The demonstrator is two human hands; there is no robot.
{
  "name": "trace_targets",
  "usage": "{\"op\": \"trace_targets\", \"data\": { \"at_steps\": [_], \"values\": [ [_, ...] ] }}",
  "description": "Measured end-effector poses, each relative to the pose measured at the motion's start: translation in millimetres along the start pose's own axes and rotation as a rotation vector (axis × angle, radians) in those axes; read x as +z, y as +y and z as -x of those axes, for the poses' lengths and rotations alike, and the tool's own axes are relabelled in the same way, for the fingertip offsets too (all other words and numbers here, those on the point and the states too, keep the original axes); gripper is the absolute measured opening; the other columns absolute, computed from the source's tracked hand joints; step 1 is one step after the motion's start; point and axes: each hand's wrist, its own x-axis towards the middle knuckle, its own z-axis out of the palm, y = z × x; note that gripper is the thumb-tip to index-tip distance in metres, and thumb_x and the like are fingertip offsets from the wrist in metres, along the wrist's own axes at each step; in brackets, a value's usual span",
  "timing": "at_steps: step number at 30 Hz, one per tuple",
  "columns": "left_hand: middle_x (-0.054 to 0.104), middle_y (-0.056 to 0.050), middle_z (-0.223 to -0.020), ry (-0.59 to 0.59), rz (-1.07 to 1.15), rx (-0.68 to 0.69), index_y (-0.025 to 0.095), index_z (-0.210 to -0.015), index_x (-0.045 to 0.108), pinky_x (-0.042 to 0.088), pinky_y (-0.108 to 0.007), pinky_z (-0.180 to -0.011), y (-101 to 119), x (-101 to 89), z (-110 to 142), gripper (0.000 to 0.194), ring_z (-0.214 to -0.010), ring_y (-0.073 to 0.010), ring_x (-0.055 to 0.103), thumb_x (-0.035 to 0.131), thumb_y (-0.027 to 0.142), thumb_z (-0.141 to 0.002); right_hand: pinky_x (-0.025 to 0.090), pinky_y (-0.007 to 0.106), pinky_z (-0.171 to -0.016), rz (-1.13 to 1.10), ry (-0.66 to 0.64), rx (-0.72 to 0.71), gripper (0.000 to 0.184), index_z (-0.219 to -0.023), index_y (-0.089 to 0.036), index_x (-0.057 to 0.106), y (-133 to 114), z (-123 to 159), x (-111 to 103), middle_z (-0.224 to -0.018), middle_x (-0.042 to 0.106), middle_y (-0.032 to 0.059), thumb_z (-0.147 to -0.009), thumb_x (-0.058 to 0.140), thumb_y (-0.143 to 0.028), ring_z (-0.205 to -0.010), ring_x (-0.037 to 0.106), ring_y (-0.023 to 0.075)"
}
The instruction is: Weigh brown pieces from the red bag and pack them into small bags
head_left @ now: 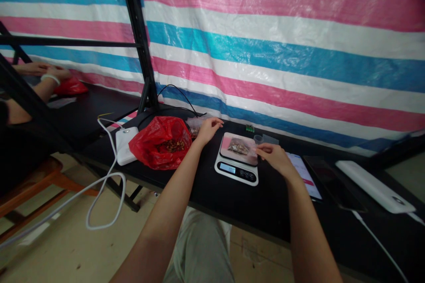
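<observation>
A small white kitchen scale (pixel 236 170) sits on the black table (pixel 252 203) in front of me, with a clear bag of brown bits (pixel 239 146) lying on its platform. My right hand (pixel 275 158) rests at the scale's right edge, fingers pinched together against the bag's corner. My left hand (pixel 208 129) reaches left of the scale, fingers bent, touching a pile of clear bags (pixel 195 124). An opened red plastic bag (pixel 161 142) holding brown pieces lies just left of that hand.
A white power bank (pixel 124 145) with a looping white cable (pixel 99 194) lies left of the red bag. A tablet (pixel 303 174), a dark phone (pixel 327 181) and a white bar-shaped device (pixel 375 185) lie to the right. Another person's arms (pixel 40 79) rest at the far left.
</observation>
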Motion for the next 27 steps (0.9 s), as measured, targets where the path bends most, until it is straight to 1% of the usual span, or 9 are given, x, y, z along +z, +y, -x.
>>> {"op": "trace_targets", "data": {
  "at_steps": [2, 6, 8, 11, 13, 15, 19, 24, 27],
  "values": [
    [0.066, -0.005, -0.074, 0.001, 0.015, -0.015, 0.012, -0.083, 0.064, 0.045, -0.024, -0.067, 1, 0.2, 0, 0.014, -0.069, -0.0127, 0.059, 0.052, 0.014, -0.077, 0.038, 0.026, -0.054, -0.022, 0.100, -0.055, 0.033, -0.079, -0.018, 0.067, -2, -1, 3, -0.064, 0.061, 0.0020, -0.073, 0.054, -0.049, -0.058, 0.055, 0.0161],
    [0.067, -0.006, -0.075, -0.022, 0.089, -0.028, 0.011, -0.084, 0.066, 0.045, -0.024, -0.068, 8, 4.7, 0, 0.016, -0.071, -0.0137, 0.060, 0.054, 0.020, -0.077, 0.042, 0.035, -0.075, 0.061, 0.573, -0.310, 0.027, -0.081, -0.021, 0.065, -22, 2, 11, -0.092, 0.056, 0.0057, -0.078, 0.052, -0.044, -0.083, 0.053, 0.0205],
    [0.068, -0.007, -0.078, -0.075, 0.187, -0.034, 0.011, -0.086, 0.066, 0.044, -0.025, -0.072, 14, 8.6, 2, 0.019, -0.074, -0.0144, 0.061, 0.058, 0.025, -0.076, 0.040, 0.037, -0.083, 0.097, 0.689, -0.439, 0.023, -0.081, -0.022, 0.064, -37, 4, 16, -0.097, 0.053, 0.0062, -0.082, 0.050, -0.040, -0.093, 0.049, 0.0216],
    [0.068, -0.007, -0.085, -0.222, 0.336, -0.060, 0.011, -0.088, 0.067, 0.043, -0.026, -0.075, 22, 13.1, 4, 0.028, -0.079, -0.0155, 0.060, 0.065, 0.032, -0.070, 0.040, 0.036, -0.083, 0.097, 0.676, -0.560, 0.019, -0.083, -0.022, 0.064, -59, 2, 23, -0.096, 0.052, 0.0056, -0.084, 0.049, -0.034, -0.092, 0.049, 0.0203],
    [0.068, -0.006, -0.084, -0.275, 0.400, -0.085, 0.011, -0.085, 0.067, 0.042, -0.026, -0.075, 24, 13.5, 5, 0.032, -0.078, -0.0160, 0.059, 0.069, 0.035, -0.064, 0.040, 0.034, -0.082, 0.095, 0.635, -0.606, 0.018, -0.083, -0.022, 0.063, -72, -4, 25, -0.094, 0.053, 0.0051, -0.085, 0.049, -0.032, -0.091, 0.049, 0.0198],
    [0.067, -0.005, -0.082, -0.239, 0.467, -0.112, 0.010, -0.082, 0.068, 0.041, -0.027, -0.076, 26, 11.7, 5, 0.036, -0.078, -0.0164, 0.058, 0.069, 0.041, -0.064, 0.041, 0.034, -0.081, 0.099, 0.616, -0.628, 0.018, -0.083, -0.023, 0.063, -81, -12, 25, -0.093, 0.054, 0.0047, -0.085, 0.048, -0.032, -0.090, 0.050, 0.0198],
    [0.066, -0.006, -0.084, -0.136, 0.620, -0.176, 0.010, -0.087, 0.067, 0.042, -0.028, -0.076, 27, 7.9, 4, 0.049, -0.080, -0.0167, 0.059, 0.051, 0.055, -0.075, 0.041, 0.033, -0.078, 0.047, 0.650, -0.611, 0.018, -0.083, -0.022, 0.063, -86, -28, 26, -0.091, 0.056, 0.0040, -0.086, 0.048, -0.032, -0.088, 0.050, 0.0196],
    [0.066, -0.003, -0.076, -0.116, 0.537, -0.107, 0.011, -0.081, 0.067, 0.043, -0.025, -0.072, 31, 13.5, 5, 0.037, -0.071, -0.0136, 0.059, 0.071, 0.043, -0.062, 0.042, 0.030, -0.067, -0.111, 0.618, -0.559, 0.019, -0.080, -0.021, 0.062, -78, -33, 40, -0.085, 0.057, 0.0040, -0.084, 0.050, -0.034, -0.084, 0.052, 0.0191],
    [0.067, -0.004, -0.073, -0.112, 0.524, -0.084, 0.011, -0.077, 0.067, 0.045, -0.026, -0.070, 32, 18.9, 5, 0.034, -0.068, -0.0140, 0.061, 0.071, 0.041, -0.062, 0.043, 0.027, -0.062, -0.202, 0.629, -0.500, 0.021, -0.082, -0.020, 0.063, -75, -30, 46, -0.091, 0.056, 0.0057, -0.082, 0.050, -0.037, -0.084, 0.053, 0.0184]
  ]
}}
